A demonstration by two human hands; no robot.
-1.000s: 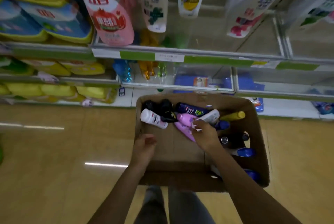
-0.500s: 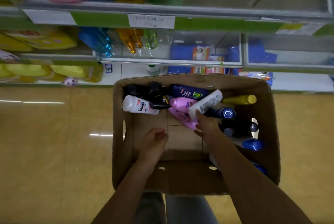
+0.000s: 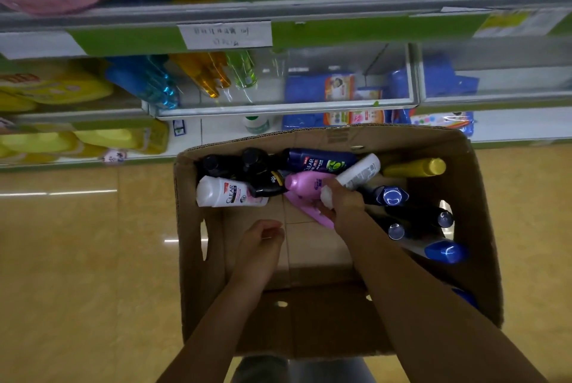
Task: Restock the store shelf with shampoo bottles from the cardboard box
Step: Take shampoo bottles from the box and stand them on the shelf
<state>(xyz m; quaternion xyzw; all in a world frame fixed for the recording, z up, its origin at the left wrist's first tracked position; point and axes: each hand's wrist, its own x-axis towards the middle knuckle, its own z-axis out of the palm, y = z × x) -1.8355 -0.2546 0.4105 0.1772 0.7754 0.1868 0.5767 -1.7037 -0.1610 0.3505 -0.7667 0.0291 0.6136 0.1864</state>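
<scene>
An open cardboard box (image 3: 198, 259) sits on the floor below me with several shampoo bottles lying in its far half. My right hand (image 3: 342, 206) grips the lower end of a white bottle (image 3: 360, 170) that slants up to the right. Under it lie two pink bottles (image 3: 305, 185). A white CLEAR bottle (image 3: 227, 193) lies at the left, black bottles (image 3: 253, 161) behind it, a dark blue CLEAR bottle (image 3: 318, 161) at the back and a yellow bottle (image 3: 414, 167) at the right. My left hand (image 3: 261, 246) hovers over the box's bare bottom, fingers loosely curled, holding nothing.
Store shelves (image 3: 278, 108) with clear front rails rise right behind the box, holding blue, orange and green bottles and blue packs. Yellow jugs (image 3: 105, 138) fill the lower left shelves. Dark blue-capped bottles (image 3: 445, 251) lie along the box's right side. Tan floor tiles surround the box.
My view has dropped toward the box. My right hand has closed round the white bottle's lower end. My left hand stays over the box's bottom.
</scene>
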